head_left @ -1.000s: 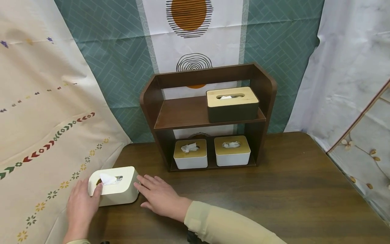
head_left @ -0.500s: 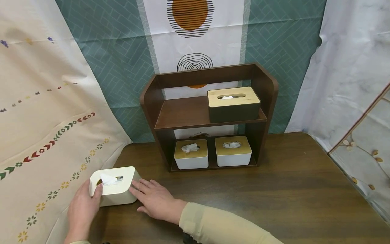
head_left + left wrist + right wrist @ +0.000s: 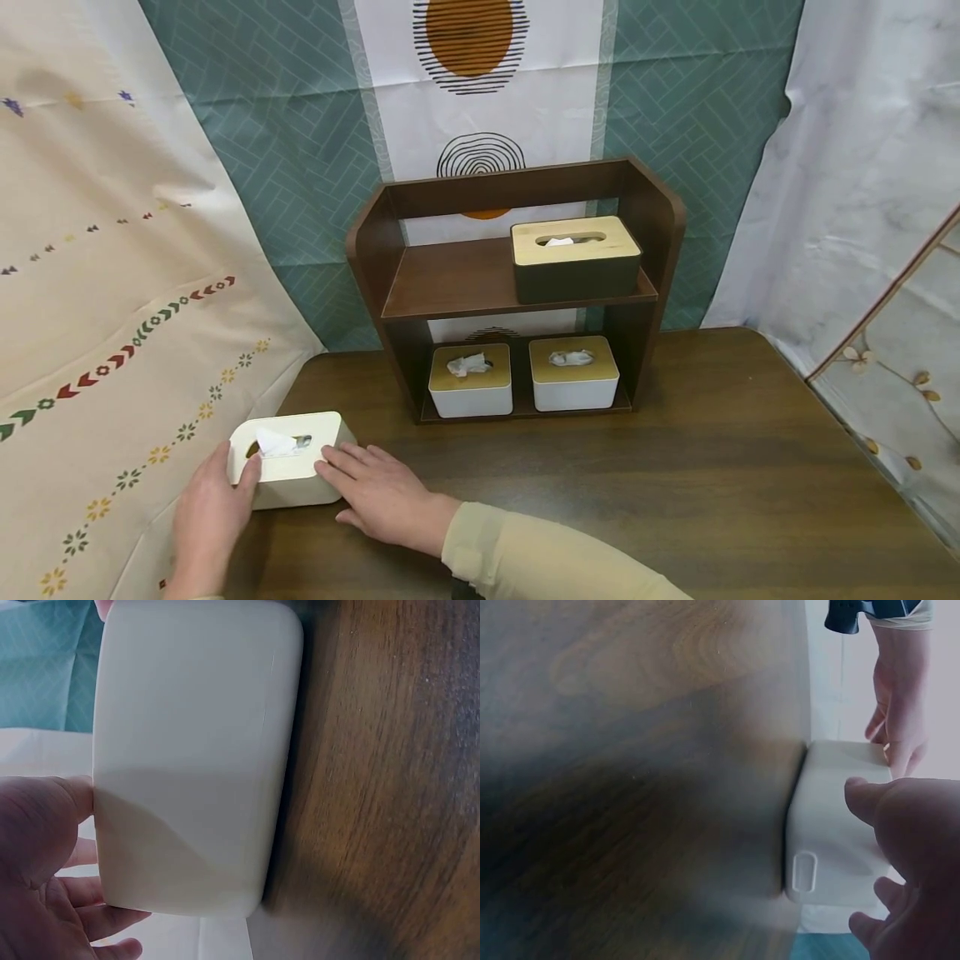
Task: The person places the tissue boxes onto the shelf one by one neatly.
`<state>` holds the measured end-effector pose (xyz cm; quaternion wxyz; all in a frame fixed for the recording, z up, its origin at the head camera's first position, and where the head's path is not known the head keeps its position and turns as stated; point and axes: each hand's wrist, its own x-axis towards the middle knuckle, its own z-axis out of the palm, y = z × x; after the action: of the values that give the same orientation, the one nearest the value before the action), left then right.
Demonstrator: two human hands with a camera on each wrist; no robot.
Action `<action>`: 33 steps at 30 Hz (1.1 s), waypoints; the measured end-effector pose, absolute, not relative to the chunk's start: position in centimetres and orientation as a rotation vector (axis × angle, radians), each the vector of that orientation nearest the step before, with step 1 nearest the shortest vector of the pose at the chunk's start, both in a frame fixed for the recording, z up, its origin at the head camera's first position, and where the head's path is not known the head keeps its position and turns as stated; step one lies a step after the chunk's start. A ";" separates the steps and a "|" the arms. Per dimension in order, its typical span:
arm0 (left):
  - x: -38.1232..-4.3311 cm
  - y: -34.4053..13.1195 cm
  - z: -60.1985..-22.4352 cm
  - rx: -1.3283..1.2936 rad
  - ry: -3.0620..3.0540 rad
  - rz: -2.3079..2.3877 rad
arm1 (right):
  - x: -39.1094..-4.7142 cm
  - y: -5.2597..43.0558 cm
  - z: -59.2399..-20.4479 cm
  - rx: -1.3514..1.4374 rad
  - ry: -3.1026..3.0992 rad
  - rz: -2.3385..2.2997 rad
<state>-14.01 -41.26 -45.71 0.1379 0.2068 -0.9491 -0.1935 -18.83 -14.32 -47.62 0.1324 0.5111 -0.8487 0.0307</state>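
At the left of the table, in the head view, lies a cream tissue box (image 3: pixel 300 493) with a white tissue (image 3: pixel 276 442) in its oval top slot. My left hand (image 3: pixel 212 512) holds its left end, thumb at the top edge and fingers down the end wall. The left wrist view shows the box's smooth long side (image 3: pixel 187 757) facing that thumb. My right hand (image 3: pixel 388 500) lies with outstretched fingers at the box's right end, fingertips overlapping the top rim. From the right wrist, the end wall (image 3: pixel 829 825) stands beside my thumb.
A dark brown two-tier shelf (image 3: pixel 450 279) stands at the back of the wooden table (image 3: pixel 600 492). Its upper tier bears a dark green tissue box (image 3: pixel 577 277) with a wooden lid. Below are two white tissue boxes (image 3: pixel 470 402) with wooden lids. Patterned cloth (image 3: pixel 112 333) hangs at the left.
The cream tissue box has slid slightly right, with my left hand following. My right hand has shifted a little left, its fingers now overlapping the box's right end.
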 end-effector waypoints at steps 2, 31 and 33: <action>-13.9 -41.1 -45.8 0.584 -2.742 -0.547 | -18.8 -14.2 -47.7 1.483 -2.459 0.090; -13.1 -36.2 -45.9 0.496 -2.737 -0.497 | -18.3 -9.2 -46.9 1.504 -2.509 0.102; -13.1 -35.6 -45.9 0.493 -2.737 -0.505 | -18.3 -8.6 -47.0 1.506 -2.508 0.113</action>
<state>-13.15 -35.57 -45.86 0.1570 0.1722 -0.9564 -0.1763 -18.34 -8.58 -46.98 0.1067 0.5113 -0.8519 0.0384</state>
